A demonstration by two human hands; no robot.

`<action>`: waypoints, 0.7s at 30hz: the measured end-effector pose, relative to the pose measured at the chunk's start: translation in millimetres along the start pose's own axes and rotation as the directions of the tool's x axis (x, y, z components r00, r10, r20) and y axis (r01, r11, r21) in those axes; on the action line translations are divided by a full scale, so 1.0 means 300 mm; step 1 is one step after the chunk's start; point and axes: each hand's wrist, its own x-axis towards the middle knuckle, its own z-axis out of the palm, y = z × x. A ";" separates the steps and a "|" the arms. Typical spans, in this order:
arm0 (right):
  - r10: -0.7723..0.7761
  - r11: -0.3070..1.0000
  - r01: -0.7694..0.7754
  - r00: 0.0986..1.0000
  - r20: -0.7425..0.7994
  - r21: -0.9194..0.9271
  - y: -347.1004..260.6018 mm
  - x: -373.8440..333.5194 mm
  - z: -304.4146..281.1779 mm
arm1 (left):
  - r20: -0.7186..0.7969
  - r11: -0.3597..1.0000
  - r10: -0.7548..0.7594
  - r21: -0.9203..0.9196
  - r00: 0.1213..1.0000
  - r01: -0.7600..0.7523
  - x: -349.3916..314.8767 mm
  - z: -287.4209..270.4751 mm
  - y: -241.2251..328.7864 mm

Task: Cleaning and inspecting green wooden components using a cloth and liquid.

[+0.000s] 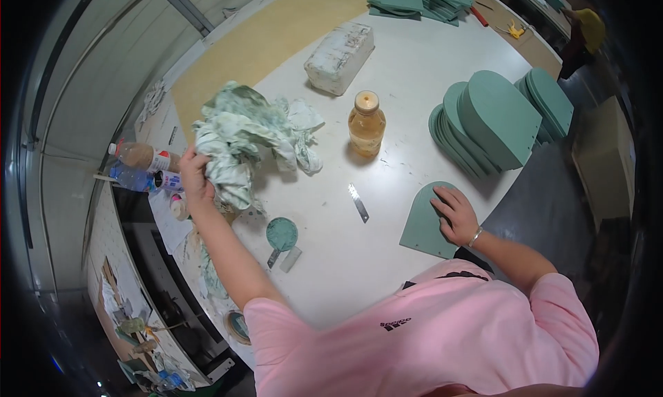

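My left hand (196, 179) is closed on the edge of a crumpled, green-stained white rag (238, 145) at the left of the table. My right hand (456, 216) lies with its fingers outstretched on a flat green arch-shaped panel (423, 226) near the table's right edge. Between the hands a thin metal blade (358, 204) lies on the white table (338, 259). Close to my left forearm sits a small round tub of green paste (282, 234), with a small greyish block (291, 259) beside it.
A bottle of amber liquid (367, 124) stands mid-table, before a wrapped white block (340, 57). Stacks of green arched panels (494, 121) are at the right, and more green pieces (395, 1) lie at the far edge. Plastic bottles (145, 157) crowd the left edge.
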 end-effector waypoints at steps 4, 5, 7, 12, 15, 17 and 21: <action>-0.008 1.000 0.008 1.000 -0.008 0.007 -0.003 0.003 -0.004 | -0.037 0.951 -0.020 0.307 0.999 0.031 -0.014 0.110 -0.017; -0.011 1.000 0.011 1.000 -0.010 0.009 -0.004 0.007 -0.004 | -0.015 0.887 0.058 0.461 0.998 -0.044 -0.015 0.130 -0.015; -0.013 1.000 0.014 1.000 -0.011 0.014 -0.003 0.003 -0.004 | 0.019 0.791 0.130 0.600 0.991 -0.115 -0.029 0.164 0.010; -0.032 0.999 0.032 0.999 -0.036 0.016 0.007 -0.002 0.001 | 0.021 0.939 0.163 0.302 0.986 -0.162 -0.054 0.209 0.108; -0.012 1.000 0.012 0.999 -0.032 0.005 0.009 -0.012 -0.003 | 0.085 0.888 0.083 0.447 0.993 -0.112 -0.048 0.200 0.094; -0.017 1.000 0.017 0.999 -0.046 0.011 0.015 -0.010 0.002 | 0.292 0.493 0.042 0.826 0.955 -0.274 -0.034 0.195 0.031; -0.038 0.999 0.039 0.998 -0.054 0.013 0.013 -0.009 0.014 | 0.303 0.157 -0.159 0.947 0.939 -0.279 0.044 0.152 -0.167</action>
